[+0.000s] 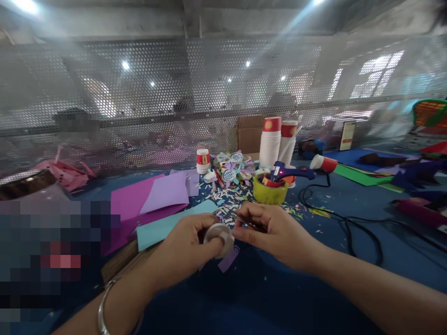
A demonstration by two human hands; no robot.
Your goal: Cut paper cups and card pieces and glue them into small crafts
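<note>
My left hand [190, 239] grips a small round paper cup piece [225, 232], thumb pressed inside its pale hollow. A purple paper strip [228, 260] with a curled end hangs below the cup piece. Close beside its right rim is my right hand [267, 228], with thumb and fingers pinched together; what lies between them is too small to make out. Paper scraps [230, 200] litter the table just beyond both hands. Left of them lies a light blue paper sheet [174, 225], partly behind my left hand.
A blue glue gun [293, 173] rests on a yellow-green tape roll [270, 191], its black cable [349, 218] running right. Stacked paper cups [270, 146], decorated cup pieces [230, 174] and a small cup [203, 163] stand behind. Purple sheets [132, 200] lie left, green paper [359, 177] right.
</note>
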